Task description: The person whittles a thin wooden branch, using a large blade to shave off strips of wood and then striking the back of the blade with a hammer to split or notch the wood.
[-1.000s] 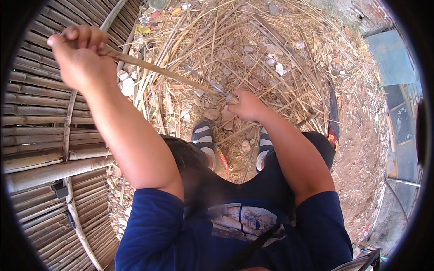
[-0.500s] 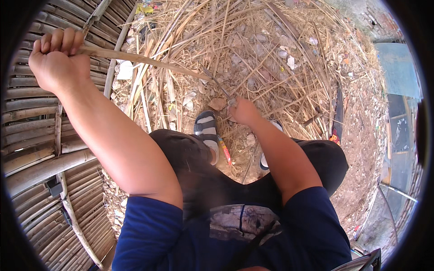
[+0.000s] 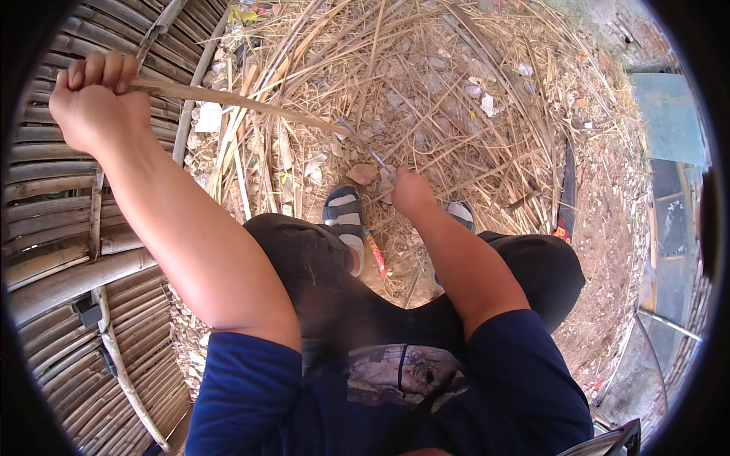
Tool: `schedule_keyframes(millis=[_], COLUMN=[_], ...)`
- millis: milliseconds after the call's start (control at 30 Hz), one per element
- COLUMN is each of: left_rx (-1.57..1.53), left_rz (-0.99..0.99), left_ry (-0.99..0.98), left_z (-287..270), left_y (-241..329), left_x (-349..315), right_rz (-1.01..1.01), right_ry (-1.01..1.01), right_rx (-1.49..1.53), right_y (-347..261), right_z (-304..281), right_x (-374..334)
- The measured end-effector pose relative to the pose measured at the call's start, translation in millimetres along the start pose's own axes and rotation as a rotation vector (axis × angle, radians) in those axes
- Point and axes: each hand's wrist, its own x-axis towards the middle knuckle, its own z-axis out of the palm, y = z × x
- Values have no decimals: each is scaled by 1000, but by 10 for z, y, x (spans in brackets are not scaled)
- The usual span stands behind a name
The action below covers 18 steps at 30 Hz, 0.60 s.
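Note:
My left hand point(image 3: 104, 102), raised at the far left, is closed around one end of a long, flat bamboo strip point(image 3: 236, 99). The strip slants down to the right, toward the middle of the view. Lower down, my right hand point(image 3: 413, 192) grips a knife point(image 3: 370, 150) with a thin metal blade. Its blade points up and left, and its tip lies at the strip's far end. Whether the edge bites into the bamboo is too small to tell. My right fingers hide most of the handle.
Cut strips and shavings point(image 3: 487, 144) litter the ground, with stones among them. A bamboo slat wall point(image 3: 53, 182) stands close on the left. My sandalled feet point(image 3: 344, 213) are beneath my hands, beside a bright wrapper point(image 3: 375, 254). Bluish panels point(image 3: 669, 118) lie along the right.
My right hand has shifted slightly down and right with the knife, and more of the blade shows. My left hand and the strip are almost where they were.

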Motion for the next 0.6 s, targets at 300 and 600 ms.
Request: schedule_keyframes(millis=[300, 600], left_rx=[-30, 23], left_rz=[-7, 36], left_ry=[6, 68], left_z=[11, 13], left_y=[-4, -13], left_x=[-46, -56], right_rz=[93, -74], right_ry=[-380, -15], right_rx=[479, 147], right_y=[-133, -360], right_z=[-505, -393], right_x=[200, -38])
